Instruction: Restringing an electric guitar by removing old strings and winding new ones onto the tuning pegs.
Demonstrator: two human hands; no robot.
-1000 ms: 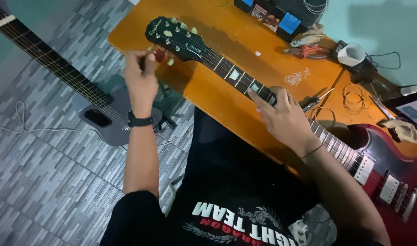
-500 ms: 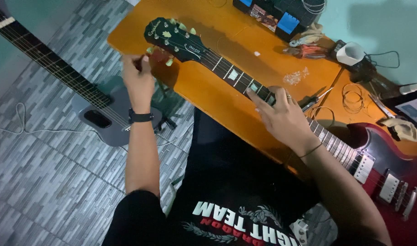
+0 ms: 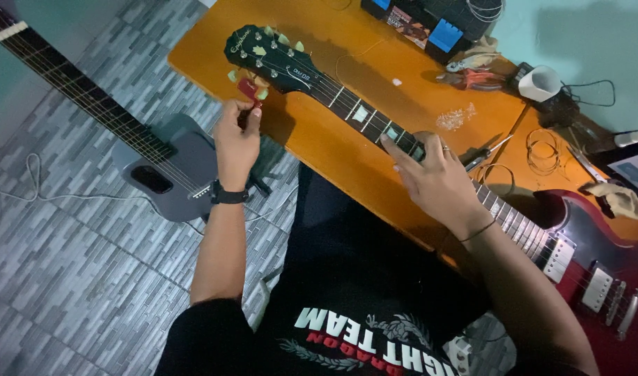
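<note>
A dark red electric guitar (image 3: 597, 271) lies across the orange table (image 3: 347, 160), its black headstock (image 3: 263, 56) with pale green tuning pegs pointing to the far left. My left hand (image 3: 237, 139) grips a small red string winder (image 3: 249, 90) set against a peg on the near side of the headstock. A black watch sits on that wrist. My right hand (image 3: 434, 177) rests on the neck (image 3: 361, 115), fingers pressing the strings on the fretboard.
A grey guitar (image 3: 162, 170) lies on the tiled floor at the left, with a white cable beside it. At the table's far side are a black box (image 3: 430, 21), pliers (image 3: 472, 73), a white cup (image 3: 540, 82), coiled strings (image 3: 542, 150) and a screwdriver (image 3: 486, 152).
My left hand has turned a little at the headstock with the red winder. The right hand stays on the neck.
</note>
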